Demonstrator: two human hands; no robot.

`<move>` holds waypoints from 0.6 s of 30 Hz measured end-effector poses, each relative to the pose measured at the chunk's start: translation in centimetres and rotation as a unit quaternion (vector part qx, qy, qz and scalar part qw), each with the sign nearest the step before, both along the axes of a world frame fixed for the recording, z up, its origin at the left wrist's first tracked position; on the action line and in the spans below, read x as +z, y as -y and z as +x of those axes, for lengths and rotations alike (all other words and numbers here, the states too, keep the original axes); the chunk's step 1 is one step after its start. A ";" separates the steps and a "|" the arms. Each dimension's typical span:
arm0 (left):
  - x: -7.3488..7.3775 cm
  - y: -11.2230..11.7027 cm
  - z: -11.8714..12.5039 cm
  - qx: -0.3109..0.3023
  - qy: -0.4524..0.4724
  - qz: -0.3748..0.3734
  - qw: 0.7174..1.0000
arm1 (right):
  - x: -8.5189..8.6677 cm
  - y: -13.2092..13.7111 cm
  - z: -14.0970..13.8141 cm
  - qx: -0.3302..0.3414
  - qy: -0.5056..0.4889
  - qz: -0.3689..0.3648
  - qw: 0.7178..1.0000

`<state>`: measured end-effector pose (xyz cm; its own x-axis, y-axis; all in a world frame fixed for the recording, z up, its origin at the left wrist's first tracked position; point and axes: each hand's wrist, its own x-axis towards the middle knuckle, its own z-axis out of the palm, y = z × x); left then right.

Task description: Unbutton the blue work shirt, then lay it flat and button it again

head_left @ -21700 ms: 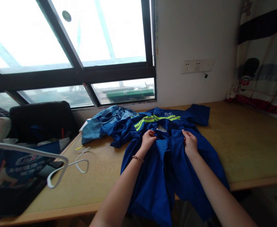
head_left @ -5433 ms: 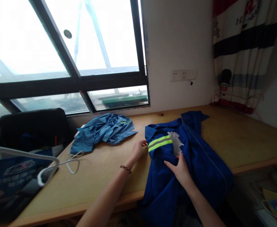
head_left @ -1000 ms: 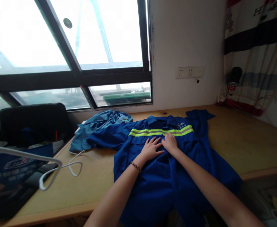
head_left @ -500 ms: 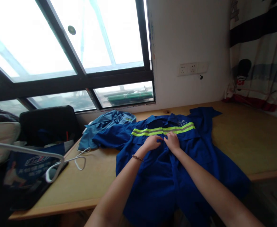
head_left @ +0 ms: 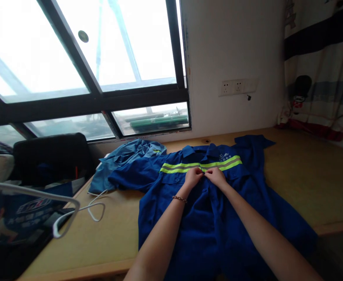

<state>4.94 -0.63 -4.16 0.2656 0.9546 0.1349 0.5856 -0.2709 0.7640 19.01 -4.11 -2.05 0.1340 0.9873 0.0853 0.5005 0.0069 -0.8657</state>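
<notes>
A blue work jacket (head_left: pixel 185 222) with a yellow-green and grey reflective chest band lies front up, its collar toward the wall and its lower part reaching the table's front edge. My left hand (head_left: pixel 194 177) and my right hand (head_left: pixel 216 177) meet at the front opening, just below the band. Both sets of fingers are pinched on the jacket's front edges, with the fingertips almost touching. Whatever small part sits between the fingertips is hidden. A button shows on the cloth below my hands, and a bracelet circles my left wrist.
A lighter blue crumpled garment (head_left: pixel 124 156) lies at the back left of the wooden table (head_left: pixel 112 234). A white cable or hanger-like loop (head_left: pixel 71 205) crosses the left side. Beyond it are a black chair back (head_left: pixel 51 156) and bags. Window, wall sockets (head_left: pixel 237 87) and curtain (head_left: pixel 320 78) stand behind.
My left hand has shifted slightly right and my right hand slightly lower, bringing the fingertips together at the jacket's front opening. The view has moved a little.
</notes>
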 end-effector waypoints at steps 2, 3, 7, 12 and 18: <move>-0.1 -0.1 0.0 -0.005 0.025 -0.008 1.000 | -0.2 -0.6 0.3 0.002 -0.106 0.008 0.994; -0.1 -0.1 0.1 -0.004 0.037 -0.012 0.999 | -0.2 -0.8 0.5 -0.002 -0.154 0.010 0.988; -0.1 -0.1 0.4 0.029 0.062 -0.032 0.997 | 0.2 -1.0 1.1 0.009 -0.401 -0.029 0.916; 0.6 0.2 0.4 0.044 0.220 -0.126 0.966 | 1.0 -0.4 1.2 0.057 -0.496 -0.071 0.863; 2.7 1.8 -0.3 -0.001 0.451 -0.219 0.865 | 1.7 0.1 1.0 0.101 -0.498 -0.092 0.856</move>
<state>4.64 -2.39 -1.41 0.2429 0.9662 -0.0863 -0.3030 0.1600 0.9394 20.04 -4.23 -0.37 -0.1260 0.9833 -0.1311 -0.4815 -0.1762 -0.8586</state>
